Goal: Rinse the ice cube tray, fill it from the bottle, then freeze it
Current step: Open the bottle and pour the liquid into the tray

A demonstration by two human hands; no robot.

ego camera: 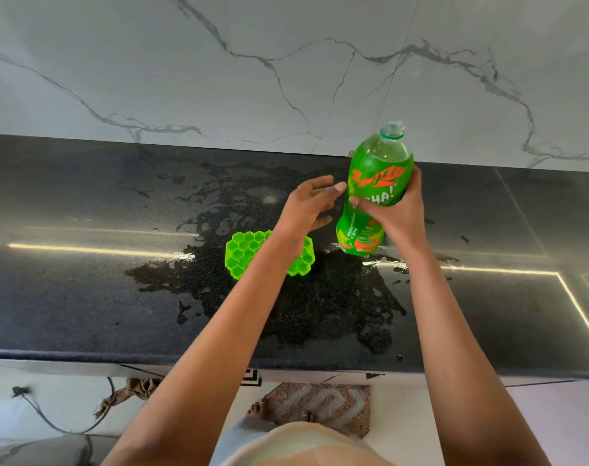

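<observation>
The right hand (399,213) is gripping the uncapped green bottle (377,176) round its middle, near upright; the left hand (306,206) is hovering just beside it, fingers spread, holding nothing. The green ice cube tray (246,252) is lying on the wet black counter (84,290) beneath the left wrist, left of the bottle's base.

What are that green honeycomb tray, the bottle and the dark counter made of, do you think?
The ice cube tray looks like soft silicone: matte neon green with thin honeycomb walls. The bottle seems to be glossy plastic: see-through at the uncapped neck, with a printed green label. The countertop looks like polished dark granite: speckled and mirroring a light strip, though it could be engineered stone.
</observation>
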